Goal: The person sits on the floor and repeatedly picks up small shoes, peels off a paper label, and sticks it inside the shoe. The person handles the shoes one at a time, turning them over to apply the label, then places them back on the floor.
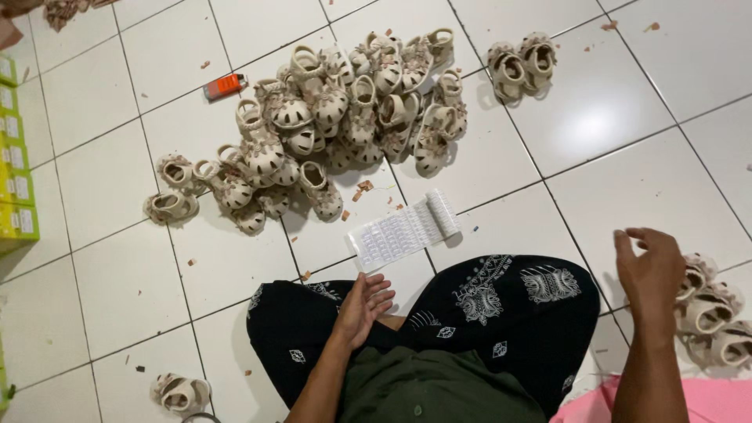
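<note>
White tile floor (611, 125), big sandal pile (345, 117) far. Left hand (362, 307) open, empty, over knee; right hand (648, 274) open, empty, near small sandals (709, 313).

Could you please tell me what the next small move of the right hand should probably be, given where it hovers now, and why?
Probably lower the right hand onto the small cluster of cream sandals just beside it. The hand is open and empty, those sandals are the nearest things to it, and the large heap of sandals lies farther off across the tiles. The left hand rests empty over the knee.
</note>
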`<state>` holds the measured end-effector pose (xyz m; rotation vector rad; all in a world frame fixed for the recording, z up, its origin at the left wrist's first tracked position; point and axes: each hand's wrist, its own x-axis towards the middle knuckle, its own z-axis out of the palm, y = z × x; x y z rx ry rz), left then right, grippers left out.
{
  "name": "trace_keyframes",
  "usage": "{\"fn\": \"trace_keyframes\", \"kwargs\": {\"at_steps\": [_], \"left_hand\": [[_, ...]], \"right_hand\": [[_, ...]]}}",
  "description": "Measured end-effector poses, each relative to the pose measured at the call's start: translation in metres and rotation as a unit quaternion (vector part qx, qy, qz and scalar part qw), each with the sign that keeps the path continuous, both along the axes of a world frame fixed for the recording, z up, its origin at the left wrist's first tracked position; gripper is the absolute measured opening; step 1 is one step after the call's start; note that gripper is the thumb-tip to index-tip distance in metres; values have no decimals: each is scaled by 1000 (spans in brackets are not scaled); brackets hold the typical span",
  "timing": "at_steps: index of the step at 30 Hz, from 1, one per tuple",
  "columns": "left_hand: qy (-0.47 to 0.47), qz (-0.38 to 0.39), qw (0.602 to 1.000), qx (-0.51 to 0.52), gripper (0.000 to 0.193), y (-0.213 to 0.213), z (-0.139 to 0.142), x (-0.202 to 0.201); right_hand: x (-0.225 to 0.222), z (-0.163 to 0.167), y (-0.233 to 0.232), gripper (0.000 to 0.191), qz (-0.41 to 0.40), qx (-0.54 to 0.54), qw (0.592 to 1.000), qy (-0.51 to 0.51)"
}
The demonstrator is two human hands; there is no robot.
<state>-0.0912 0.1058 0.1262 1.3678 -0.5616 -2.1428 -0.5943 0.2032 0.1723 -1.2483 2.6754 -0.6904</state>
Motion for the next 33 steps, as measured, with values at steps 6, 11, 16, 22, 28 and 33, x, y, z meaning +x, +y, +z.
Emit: {"fn": "trace_keyframes", "kwargs": {"at_steps": [6, 11, 16, 22, 28, 33], "left_hand": [[48, 26, 998, 16, 71, -13, 1, 16], [57, 15, 998, 18, 67, -26, -3, 27], [48, 0, 998, 33, 65, -40, -6, 38], [29, -69, 996, -56, 65, -61, 37, 56], [-58, 64, 928, -362, 68, -121, 135, 76], [-14, 45, 860, -508, 58, -112, 207, 58]], "right_hand": [[131, 30, -169, 39, 194, 29, 968, -160], [268, 26, -334, 59, 331, -55, 926, -173], [361, 37, -459, 86, 394, -139, 908, -38], [383, 83, -435, 86, 242, -80, 880, -402], [366, 141, -253, 74, 213, -99, 504, -831], [376, 170, -157, 74, 188, -92, 384, -899]]}}
